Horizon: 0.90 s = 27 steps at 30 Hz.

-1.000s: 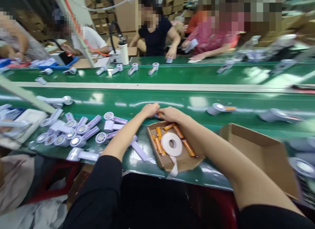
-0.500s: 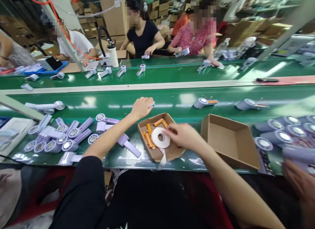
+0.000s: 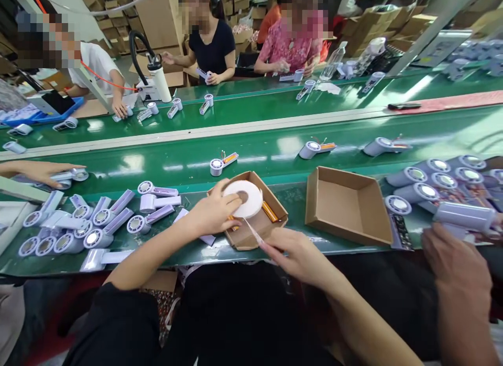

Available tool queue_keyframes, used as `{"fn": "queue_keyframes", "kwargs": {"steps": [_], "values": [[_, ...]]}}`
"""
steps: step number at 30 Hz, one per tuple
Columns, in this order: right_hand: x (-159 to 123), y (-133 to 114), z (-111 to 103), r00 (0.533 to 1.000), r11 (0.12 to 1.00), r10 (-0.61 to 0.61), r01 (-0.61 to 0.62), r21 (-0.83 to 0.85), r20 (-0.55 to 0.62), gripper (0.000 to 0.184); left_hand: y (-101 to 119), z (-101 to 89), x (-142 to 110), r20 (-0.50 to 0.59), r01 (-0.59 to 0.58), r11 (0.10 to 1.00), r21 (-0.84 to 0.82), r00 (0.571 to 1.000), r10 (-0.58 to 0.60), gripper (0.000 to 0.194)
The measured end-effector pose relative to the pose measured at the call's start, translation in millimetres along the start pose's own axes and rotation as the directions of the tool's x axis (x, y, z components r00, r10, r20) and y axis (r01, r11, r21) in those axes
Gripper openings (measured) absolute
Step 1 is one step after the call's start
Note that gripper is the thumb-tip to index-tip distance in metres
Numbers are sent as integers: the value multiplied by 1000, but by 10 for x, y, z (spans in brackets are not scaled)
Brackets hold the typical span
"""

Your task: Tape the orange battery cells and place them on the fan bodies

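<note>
Head view: the left hand (image 3: 218, 208) now grips the roll of white tape (image 3: 253, 199), its fingers closed on the near side by the core, and the roll is tilted over the small cardboard box (image 3: 243, 243). Half a second ago that roll lay in the box, with the left hand out over the green belt (image 3: 267, 161). The right hand (image 3: 293, 250), then beside the roll, has drawn back toward the body and pinches the strip (image 3: 254, 232) narrowly between thumb and fingers, stretching it taut. Where the left hand was, a lilac fan (image 3: 216, 167) with an orange insert rests on the belt. At left, a co-worker's hand (image 3: 35, 172) has come in.

The tape is flat, matte and disc-shaped; the box is brown with low walls, holding shiny orange cylinders (image 3: 270, 212). The belt is smooth and glossy, and the fan's round head looks like hard plastic.
</note>
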State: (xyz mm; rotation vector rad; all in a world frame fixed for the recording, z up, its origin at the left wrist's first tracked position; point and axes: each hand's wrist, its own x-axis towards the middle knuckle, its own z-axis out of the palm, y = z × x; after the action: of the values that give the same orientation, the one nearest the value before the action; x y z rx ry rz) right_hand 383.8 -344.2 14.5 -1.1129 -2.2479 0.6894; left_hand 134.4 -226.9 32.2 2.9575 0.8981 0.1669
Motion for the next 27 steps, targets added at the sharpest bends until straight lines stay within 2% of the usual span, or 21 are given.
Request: {"fn": "queue_keyframes", "kwargs": {"steps": [1, 3, 4, 5, 6, 7, 8, 10, 12, 15, 17, 19, 20, 22, 24, 25, 27], "values": [[-64, -79, 12, 996, 995, -90, 89, 43, 23, 43, -1, -51, -177, -113, -3, 1000, 28, 994, 7, 44], [-83, -184, 68, 948, 960, -263, 240, 144, 179, 39, 8, -108, -526, -305, 33, 997, 69, 952, -10, 43], [-27, -191, 101, 913, 948, -303, 261, 180, 273, 37, 19, -113, -678, -383, 69, 995, 73, 923, -36, 43], [76, -164, 131, 898, 959, -276, 231, 165, 342, 36, 33, -102, -808, -449, 110, 992, 67, 891, -69, 43], [221, -104, 157, 913, 984, -175, 155, 85, 369, 36, 53, -80, -912, -504, 154, 986, 55, 857, -106, 42], [397, -18, 179, 938, 998, -16, 34, -48, 345, 36, 77, -49, -991, -553, 194, 980, 43, 821, -139, 41], [594, 82, 198, 950, 973, 165, -113, -202, 266, 35, 104, -12, -1048, -588, 224, 974, 32, 793, -162, 40], [990, 289, 237, 902, 849, 417, -342, -403, 112, 35, 163, 71, -1111, -608, 251, 968, 20, 772, -188, 38], [1300, 461, 270, 856, 788, 510, -425, -446, 87, 44, 219, 150, -1133, -573, 245, 969, 11, 796, -195, 38], [1472, 634, 262, 854, 828, 494, -405, -389, 164, 49, 280, 232, -1147, -484, 212, 977, 1, 855, -185, 39], [1396, 701, 198, 877, 886, 439, -387, -256, 195, 56, 305, 256, -1158, -450, 210, 978, 3, 874, -186, 39], [1223, 712, 102, 923, 921, 354, -372, 116, 150, 59, 324, 265, -1166, -435, 213, 977, 17, 881, -185, 39], [1120, 690, 52, 943, 874, 325, -330, 356, 76, 55, 332, 267, -1166, -433, 211, 977, 27, 884, -179, 39], [918, 586, -34, 932, 668, 346, -166, 725, -106, 42, 352, 273, -1155, -436, 200, 979, 49, 886, -159, 38], [755, 426, -85, 883, 515, 418, -35, 856, -215, 45, 377, 283, -1125, -438, 192, 979, 71, 888, -142, 36], [694, 342, -91, 862, 475, 448, -3, 880, -239, 48, 393, 286, -1105, -435, 187, 979, 83, 890, -133, 36], [607, 196, -57, 838, 454, 483, 8, 891, -253, 51, 428, 287, -1059, -426, 168, 980, 106, 898, -108, 36]]}}
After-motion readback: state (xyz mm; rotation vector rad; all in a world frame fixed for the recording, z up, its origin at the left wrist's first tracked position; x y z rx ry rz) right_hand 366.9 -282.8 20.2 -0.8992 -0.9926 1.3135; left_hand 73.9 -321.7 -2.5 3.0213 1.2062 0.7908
